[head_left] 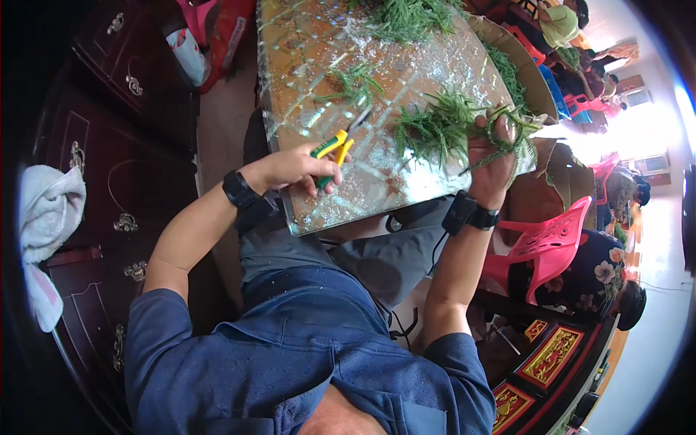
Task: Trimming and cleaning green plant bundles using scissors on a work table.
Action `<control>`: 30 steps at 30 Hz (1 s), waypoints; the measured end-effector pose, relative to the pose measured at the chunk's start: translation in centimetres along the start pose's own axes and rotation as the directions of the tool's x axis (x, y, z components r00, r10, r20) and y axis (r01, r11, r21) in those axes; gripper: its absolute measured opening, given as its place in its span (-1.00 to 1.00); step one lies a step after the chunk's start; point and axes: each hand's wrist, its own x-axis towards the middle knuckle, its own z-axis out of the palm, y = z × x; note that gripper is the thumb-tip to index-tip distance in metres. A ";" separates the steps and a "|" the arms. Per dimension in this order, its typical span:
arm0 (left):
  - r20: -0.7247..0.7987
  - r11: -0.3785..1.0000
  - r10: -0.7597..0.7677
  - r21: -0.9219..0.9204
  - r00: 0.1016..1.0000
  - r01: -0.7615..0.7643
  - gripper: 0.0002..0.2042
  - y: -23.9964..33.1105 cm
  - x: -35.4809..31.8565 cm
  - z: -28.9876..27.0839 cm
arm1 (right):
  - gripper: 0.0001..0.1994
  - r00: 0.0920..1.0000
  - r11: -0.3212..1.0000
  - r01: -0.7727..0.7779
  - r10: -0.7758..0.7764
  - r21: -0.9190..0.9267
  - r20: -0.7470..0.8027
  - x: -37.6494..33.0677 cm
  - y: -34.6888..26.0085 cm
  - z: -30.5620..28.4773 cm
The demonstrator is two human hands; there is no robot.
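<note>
Navy cloth of the wearer's shirt (312, 362) was seen nearest the camera. From the left, a white towel (52, 206) was draped well apart from the work. Yellow-and-green-handled pliers (338, 141) were gripped in the left hand (293, 165), its fingers wrapped round the handles; whether the blades were parted could not be told. They were held over the glass-topped table (297, 130), where a slip, judged likelier on the scattered flecks (355, 32), could be caused if the tool were braced there. Beyond the tips, a loose sprig (355, 85) was laid, liable to be swept aside by the left wrist. A green foliage clump (435, 127) was spread beside the right hand, from whose wrist device a black cable (437, 250) was hung; stems or table edge could be snagged by it. A looped green sprig (502, 148) was held in the partly curled fingers of the right hand (493, 165); were the blades brought close, fingertips half hidden by needles could be nipped.
</note>
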 end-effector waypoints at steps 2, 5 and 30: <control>-0.003 0.996 -0.013 0.086 1.000 0.013 -0.54 0.7 0.0 1.6 | -0.73 0.998 0.987 -0.059 0.058 0.151 0.015 -1.3 1.5 -0.1; -0.011 0.967 -0.039 0.250 0.999 0.041 -0.51 1.4 0.2 3.1 | -0.66 0.991 0.957 -0.130 0.116 0.260 0.068 -3.2 3.9 1.2; -0.073 0.656 0.242 0.747 0.967 -0.108 -0.38 2.1 -0.4 4.0 | -0.67 0.977 0.973 -0.169 0.143 0.157 0.160 -6.8 9.2 3.5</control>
